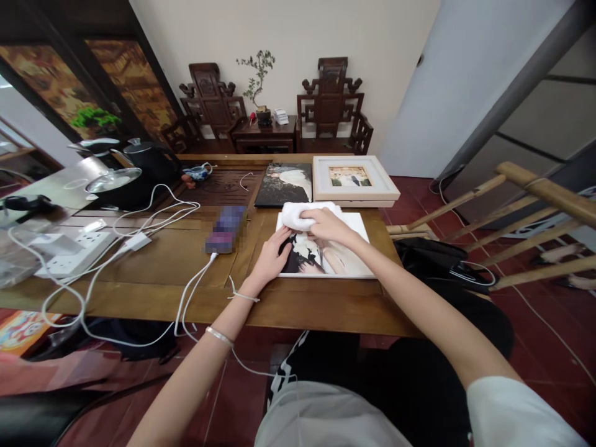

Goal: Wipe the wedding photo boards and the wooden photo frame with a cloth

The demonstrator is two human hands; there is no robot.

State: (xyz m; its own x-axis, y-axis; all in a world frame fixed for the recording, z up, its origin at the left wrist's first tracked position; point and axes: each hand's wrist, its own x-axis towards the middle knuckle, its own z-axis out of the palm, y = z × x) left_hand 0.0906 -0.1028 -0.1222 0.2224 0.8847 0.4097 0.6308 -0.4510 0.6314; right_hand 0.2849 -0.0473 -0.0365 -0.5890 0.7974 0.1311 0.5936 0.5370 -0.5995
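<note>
A photo panel with a white edge lies flat at the table's near side. On its far part my right hand grips a folded white cloth, pressing it against the picture. My left hand rests on the panel's left edge, fingers stretched out and holding nothing. Behind the cloth lies a dark photo panel showing a white dress. To its right, a pale wooden picture frame with a small picture inside lies flat.
A phone on a white cable lies left of my left hand. A power strip and tangled white cables spread further left. A lidded pot and black kettle stand at the back left. A bamboo rack stands to the right.
</note>
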